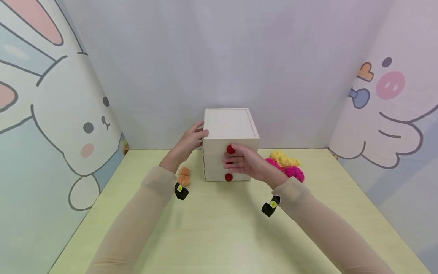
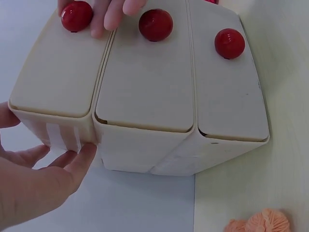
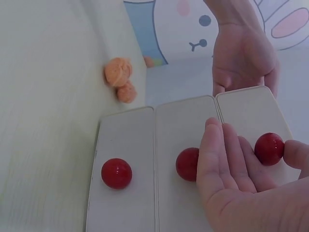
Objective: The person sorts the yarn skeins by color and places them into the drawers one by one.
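The right hand [image 1: 251, 163] pinches the top red knob [image 1: 230, 149] between thumb and forefinger; the white drawer box [image 1: 229, 123] stands just beyond it, with the left hand [image 1: 187, 144], fingers apart, against its side. A slow, level pull against that brace should keep the box from twisting.

left fingers [image 2: 83, 160] touch the drawer box [image 2: 145, 87]; orange yarn [image 2: 268, 222] lies nearby.

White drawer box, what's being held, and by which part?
The right hand holds the top red knob between thumb and fingers; the left hand rests on the upper left side of the box.
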Motion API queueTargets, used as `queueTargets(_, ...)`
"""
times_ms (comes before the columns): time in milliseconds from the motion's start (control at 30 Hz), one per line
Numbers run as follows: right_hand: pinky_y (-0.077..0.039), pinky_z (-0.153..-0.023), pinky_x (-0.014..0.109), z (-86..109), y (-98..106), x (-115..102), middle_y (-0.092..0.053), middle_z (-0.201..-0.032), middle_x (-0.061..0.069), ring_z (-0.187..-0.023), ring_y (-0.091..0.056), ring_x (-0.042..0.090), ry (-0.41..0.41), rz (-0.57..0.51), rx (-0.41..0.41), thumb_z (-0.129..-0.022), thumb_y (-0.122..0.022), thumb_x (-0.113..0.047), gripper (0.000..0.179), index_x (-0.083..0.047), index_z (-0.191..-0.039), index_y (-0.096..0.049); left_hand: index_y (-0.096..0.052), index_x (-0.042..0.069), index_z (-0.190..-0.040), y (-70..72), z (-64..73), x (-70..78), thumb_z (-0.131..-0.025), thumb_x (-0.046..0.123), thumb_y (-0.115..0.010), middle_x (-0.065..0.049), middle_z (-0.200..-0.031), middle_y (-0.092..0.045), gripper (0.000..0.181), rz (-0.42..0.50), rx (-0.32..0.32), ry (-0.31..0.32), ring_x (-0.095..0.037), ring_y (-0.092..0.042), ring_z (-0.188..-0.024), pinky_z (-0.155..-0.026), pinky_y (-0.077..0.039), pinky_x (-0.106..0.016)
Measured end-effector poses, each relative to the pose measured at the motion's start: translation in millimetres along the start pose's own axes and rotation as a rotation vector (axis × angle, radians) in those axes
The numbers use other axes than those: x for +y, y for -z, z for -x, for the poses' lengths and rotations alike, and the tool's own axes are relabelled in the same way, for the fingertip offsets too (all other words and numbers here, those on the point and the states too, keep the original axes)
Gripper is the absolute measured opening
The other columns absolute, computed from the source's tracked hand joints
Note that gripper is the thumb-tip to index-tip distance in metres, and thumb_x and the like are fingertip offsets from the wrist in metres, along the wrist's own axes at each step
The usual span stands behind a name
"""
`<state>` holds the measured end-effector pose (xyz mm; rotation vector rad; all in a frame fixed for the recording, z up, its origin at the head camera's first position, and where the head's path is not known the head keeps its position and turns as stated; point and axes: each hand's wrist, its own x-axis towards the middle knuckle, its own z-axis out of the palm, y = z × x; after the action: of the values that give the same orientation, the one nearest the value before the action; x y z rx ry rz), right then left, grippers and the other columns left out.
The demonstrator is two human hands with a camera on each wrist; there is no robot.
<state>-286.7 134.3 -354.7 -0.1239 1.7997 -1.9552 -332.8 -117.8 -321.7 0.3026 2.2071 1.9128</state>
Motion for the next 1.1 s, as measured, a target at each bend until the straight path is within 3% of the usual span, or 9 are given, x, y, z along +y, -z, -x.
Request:
queueTargets(300,-0.061,-0.098,0.039,0.2,0,2,-0.071,-0.134,0.021,-0.117,-0.074,0.033,0.035,-0.023,0.035,-0.108,-0.059,-0.045,0.053,-0.001,-0.138,-0.057,-0.019,0.019,-0.172,0.8,-0.4,0.7,-0.112,0.035,-0.054,-0.016,-0.173,-0.025,0.071,-0.009,-0.006,0.000,-0.032,-0.032,-0.157,-0.128,-0.029,-0.051)
queueTargets(533,-0.061,-0.098,0.040,2.2,-1,4,-0.071,-0.133,0.024,-0.109,-0.077,0.030,0.062,-0.004,0.034,-0.109,-0.059,-0.043,0.051,-0.001,-0.137,-0.056,-0.019,0.019,-0.172,-0.1,-0.8,0.1,-0.112,0.033,-0.054,-0.016,-0.174,-0.025,0.071,-0.002,-0.009,0.000,-0.032,-0.032,-0.157,-0.128,-0.029,-0.051)
queueTargets(867,-0.061,-0.097,0.040,18.1,-3,6,-0.065,-0.139,0.030,-0.106,-0.078,0.027,0.064,0.047,0.002,-0.111,-0.056,-0.040,0.053,0.002,-0.142,-0.053,-0.020,0.018,-0.171,0.9,-3.5,-1.7,-0.113,0.031,-0.053,-0.017,-0.173,-0.025,0.069,0.026,-0.020,-0.021,-0.034,-0.035,-0.156,-0.127,-0.031,-0.051)
queueTargets(1100,-0.061,-0.098,0.040,29.0,-5,11,-0.071,-0.132,0.025,-0.108,-0.077,0.030,0.050,0.044,-0.016,-0.110,-0.057,-0.040,0.053,0.004,-0.141,-0.056,-0.019,0.018,-0.172,2.1,-3.3,-4.0,-0.113,0.032,-0.053,-0.018,-0.174,-0.024,0.069,0.031,-0.032,-0.031,-0.034,-0.034,-0.157,-0.128,-0.030,-0.052)
